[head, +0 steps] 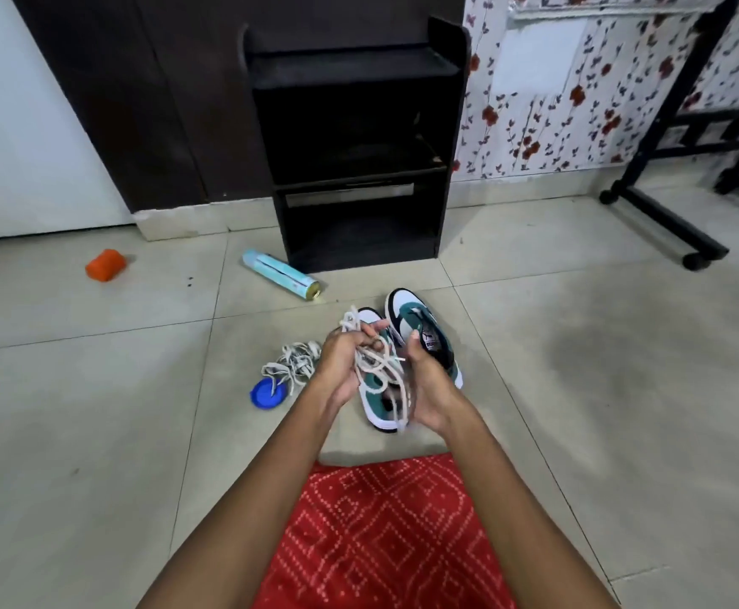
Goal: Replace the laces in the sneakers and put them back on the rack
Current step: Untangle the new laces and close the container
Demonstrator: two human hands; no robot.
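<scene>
1. An orange object [105, 265] lies on the tiled floor [73, 410], far to the left.
2. A pale blue spray can [280, 274] lies on its side on the floor.
3. A blue lid [263, 395] sits flat on a tile.
4. A red patterned cloth [394, 534] fills the near foreground.
5. A black wheeled frame [666, 222] stands at the right before floral wallpaper [578, 103].
6. A dark wardrobe [139, 103] stands beside a white door [16, 125].

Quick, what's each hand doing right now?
Left hand: closed, gripping the bunched white lace.
Right hand: closed on the same lace's hanging loops.
</scene>
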